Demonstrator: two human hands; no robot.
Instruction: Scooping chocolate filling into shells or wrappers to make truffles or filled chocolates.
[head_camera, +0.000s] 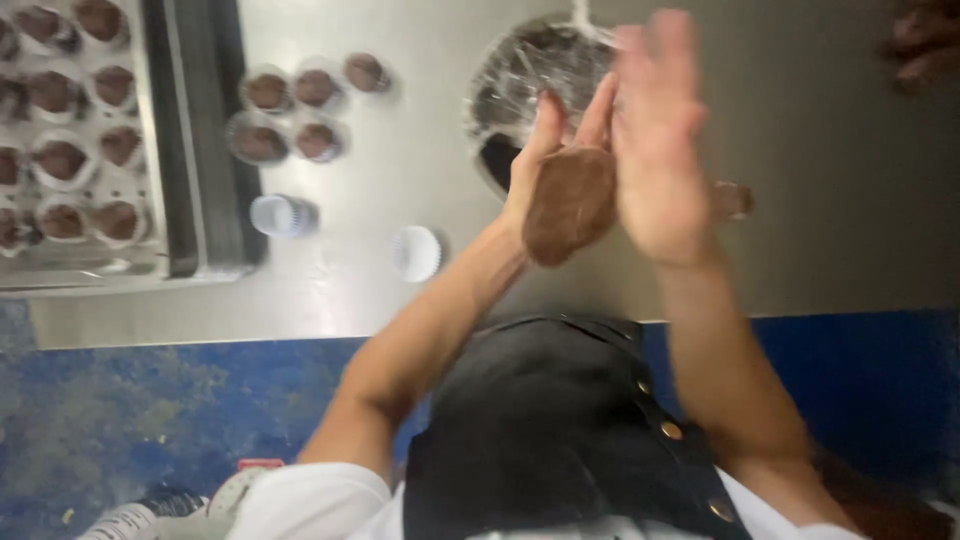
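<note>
Both hands are up over the steel bench (820, 200). The left hand (545, 165) lies flat and open with a brown dough patty (570, 205) resting on its palm. The right hand (655, 140) is spread flat just beside the patty, fingers blurred; whether it touches is hard to tell. Behind them sits a bowl covered in plastic wrap (520, 70). Far left, filled paper cups (290, 110) cluster beside a tray (150, 265); two empty white cups (415, 252) stand nearer.
</note>
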